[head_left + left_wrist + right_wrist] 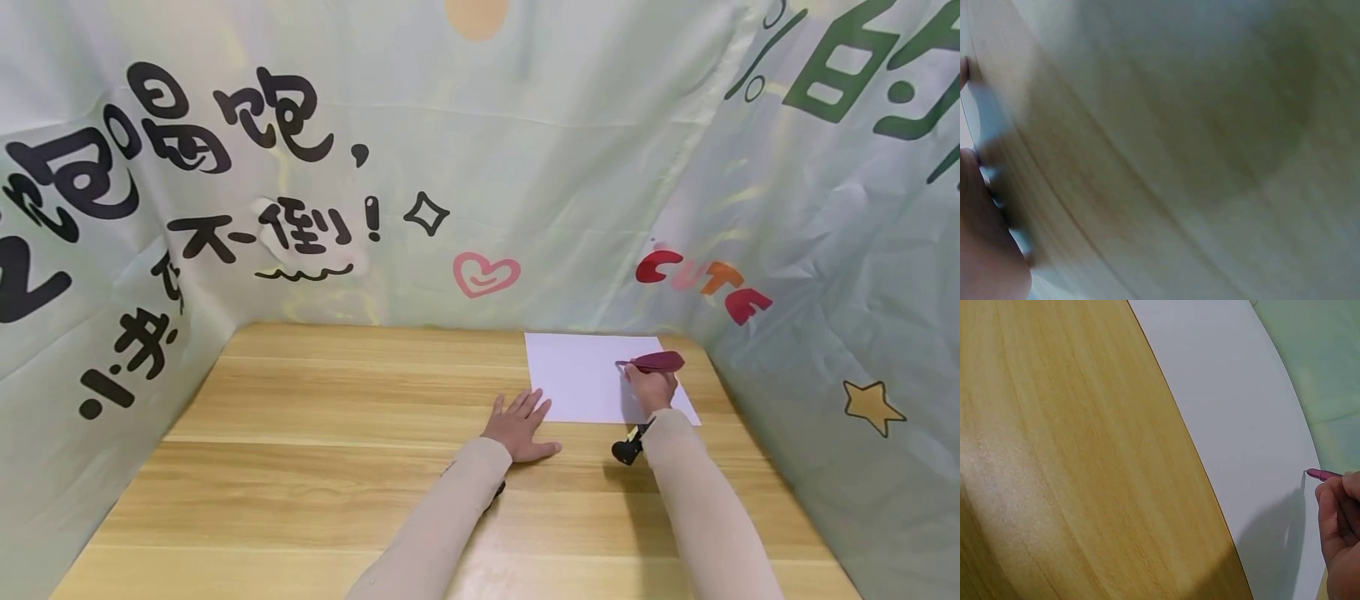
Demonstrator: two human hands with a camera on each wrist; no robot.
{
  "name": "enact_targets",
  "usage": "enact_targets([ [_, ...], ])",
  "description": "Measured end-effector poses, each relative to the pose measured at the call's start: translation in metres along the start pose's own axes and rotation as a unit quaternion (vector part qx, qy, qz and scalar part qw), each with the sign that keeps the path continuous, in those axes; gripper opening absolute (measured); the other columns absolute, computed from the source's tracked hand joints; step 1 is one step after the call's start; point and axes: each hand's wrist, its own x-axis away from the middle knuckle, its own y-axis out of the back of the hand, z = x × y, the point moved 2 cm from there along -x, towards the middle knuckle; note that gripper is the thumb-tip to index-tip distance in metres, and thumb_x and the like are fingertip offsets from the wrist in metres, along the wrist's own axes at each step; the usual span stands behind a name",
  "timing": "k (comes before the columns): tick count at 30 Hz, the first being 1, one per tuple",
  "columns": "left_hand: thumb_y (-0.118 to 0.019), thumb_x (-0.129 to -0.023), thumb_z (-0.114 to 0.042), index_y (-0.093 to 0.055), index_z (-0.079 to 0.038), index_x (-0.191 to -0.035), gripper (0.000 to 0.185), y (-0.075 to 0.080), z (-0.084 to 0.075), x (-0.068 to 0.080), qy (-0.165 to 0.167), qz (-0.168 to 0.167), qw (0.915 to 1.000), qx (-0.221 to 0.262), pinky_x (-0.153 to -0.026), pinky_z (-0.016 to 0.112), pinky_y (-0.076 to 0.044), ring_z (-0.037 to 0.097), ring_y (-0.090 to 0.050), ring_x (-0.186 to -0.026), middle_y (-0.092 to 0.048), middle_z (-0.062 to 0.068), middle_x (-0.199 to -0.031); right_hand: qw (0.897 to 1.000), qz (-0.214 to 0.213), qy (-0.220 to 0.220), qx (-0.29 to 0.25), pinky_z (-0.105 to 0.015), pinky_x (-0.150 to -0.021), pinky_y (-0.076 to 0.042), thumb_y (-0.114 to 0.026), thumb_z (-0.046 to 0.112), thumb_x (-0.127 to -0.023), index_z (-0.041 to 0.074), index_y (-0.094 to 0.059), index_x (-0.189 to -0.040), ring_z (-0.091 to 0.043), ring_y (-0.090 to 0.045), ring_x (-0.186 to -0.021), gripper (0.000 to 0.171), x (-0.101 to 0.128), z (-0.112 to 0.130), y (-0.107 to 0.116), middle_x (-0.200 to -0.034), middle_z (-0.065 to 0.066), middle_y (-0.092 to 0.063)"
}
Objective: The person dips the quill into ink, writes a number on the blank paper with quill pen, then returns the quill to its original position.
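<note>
Wooden table (315,467): light grain, long planks, bare surface spreading left of the left hand and toward the near edge below both forearms.

Pale green cloth backdrop (525,150): stands beyond both hands and wraps round on either side, wrinkled. Black characters (225,125) printed up and to the left of the left hand. Pink heart (485,274) directly beyond that hand. Red and orange letters "CUTE" (705,286) above the right hand. Yellow star (870,407) on the cloth right of the right hand.

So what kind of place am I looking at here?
Likely a small indoor recording booth: a wooden table walled by printed cloth backdrops, with a white sheet of paper and a red feather pen held by the right hand.
</note>
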Motion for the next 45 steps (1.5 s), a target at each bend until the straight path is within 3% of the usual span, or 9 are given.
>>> enact_targets([
  [5,-0.036,-0.089,-0.072,-0.014,-0.028,-0.155,0.082,-0.002,0.000,-0.002,-0.001,0.000,1.0000,0.002,-0.117,0.052,-0.007,0.014,-0.006,-0.148,-0.007,-0.007,-0.162,1.000,0.002,0.007,0.013,-0.045,-0.113,-0.028,-0.056,0.028,-0.093,-0.005,-0.021,-0.148,-0.036,-0.038,-0.128,0.074,0.000,-0.002,0.000,-0.147,-0.028,-0.028],
  [18,-0.031,-0.088,-0.075,-0.011,-0.030,-0.155,0.083,-0.011,0.004,-0.007,-0.002,-0.007,1.0000,0.000,-0.117,0.052,-0.005,0.012,-0.003,-0.148,-0.003,-0.009,-0.161,0.996,0.012,0.069,0.056,-0.043,-0.104,-0.038,-0.061,0.028,-0.088,-0.009,-0.042,-0.135,-0.032,-0.048,-0.111,0.062,0.001,0.001,-0.010,-0.130,-0.027,-0.048],
  [22,-0.033,-0.088,-0.075,-0.013,-0.029,-0.155,0.083,-0.008,0.003,-0.004,-0.005,-0.009,0.9999,0.009,-0.117,0.052,-0.005,0.012,-0.004,-0.148,-0.004,-0.008,-0.162,0.994,0.015,0.090,0.058,-0.041,-0.097,-0.043,-0.063,0.027,-0.087,-0.009,-0.050,-0.128,-0.031,-0.054,-0.104,0.057,0.006,0.003,-0.015,-0.122,-0.026,-0.056],
  [27,-0.033,-0.089,-0.074,-0.012,-0.030,-0.155,0.083,-0.006,0.003,-0.005,-0.005,-0.004,1.0000,0.002,-0.117,0.053,-0.006,0.013,-0.004,-0.148,-0.004,-0.008,-0.162,0.986,0.004,0.155,0.063,-0.032,-0.078,-0.045,-0.067,0.025,-0.086,-0.005,-0.065,-0.112,-0.027,-0.059,-0.087,0.039,0.012,0.004,-0.018,-0.102,-0.023,-0.066],
  [38,-0.034,-0.088,-0.075,-0.012,-0.029,-0.155,0.084,-0.008,0.002,-0.009,0.000,-0.002,1.0000,-0.009,-0.117,0.052,-0.006,0.013,-0.004,-0.148,-0.004,-0.008,-0.162,0.977,0.062,0.185,0.080,-0.030,-0.073,-0.044,-0.070,0.025,-0.085,-0.004,-0.068,-0.109,-0.025,-0.056,-0.086,0.038,0.027,0.005,-0.024,-0.101,-0.021,-0.067],
  [45,-0.035,-0.088,-0.074,-0.013,-0.029,-0.155,0.084,-0.006,0.001,-0.006,0.002,0.001,1.0000,-0.005,-0.117,0.053,-0.006,0.014,-0.005,-0.148,-0.004,-0.007,-0.162,0.972,0.103,0.194,0.080,-0.035,-0.082,-0.045,-0.068,0.023,-0.089,-0.003,-0.065,-0.114,-0.027,-0.057,-0.094,0.036,0.045,0.002,-0.024,-0.107,-0.021,-0.065],
])
